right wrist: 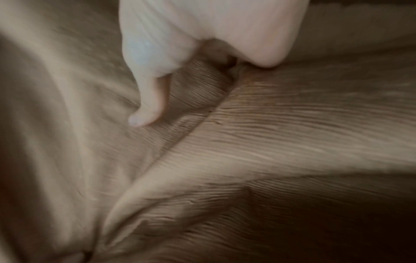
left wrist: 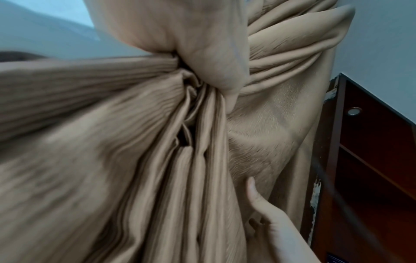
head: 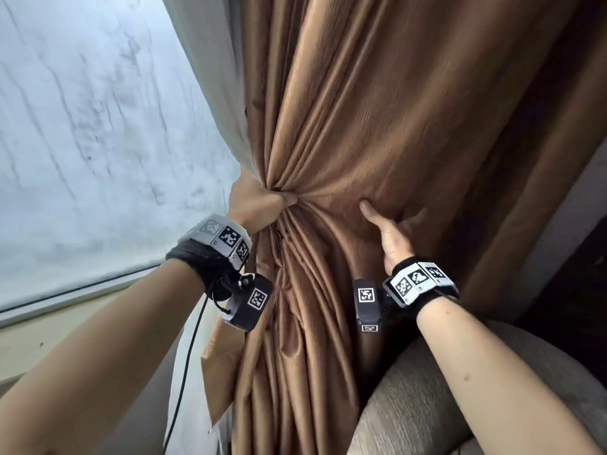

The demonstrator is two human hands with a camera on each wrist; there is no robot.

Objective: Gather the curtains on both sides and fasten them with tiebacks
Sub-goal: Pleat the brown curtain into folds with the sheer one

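Note:
A brown ribbed curtain (head: pixel 345 110) hangs in front of me. My left hand (head: pixel 259 200) grips it in a fist, and the folds bunch into a tight waist there. In the left wrist view the pleats (left wrist: pixel 112 142) fan out from that fist (left wrist: pixel 191 44). To the right, my right hand (head: pixel 391 228) lies on the loose part of the curtain. Its thumb (right wrist: pixel 146 106) stretches over the front, its fingers are tucked behind a raised fold (right wrist: pixel 292 133), and it holds that fold. I see no tieback that I can tell apart from the cloth.
A pale lining (head: pixel 210 93) runs along the curtain's left edge, beside a frosted window (head: pixel 82 126) and its sill (head: pixel 49 339). A grey upholstered seat back (head: pixel 427 405) stands at lower right. A dark wooden shelf unit (left wrist: pixel 371 160) stands behind the curtain. A black cable (head: pixel 184 372) hangs from my left wrist.

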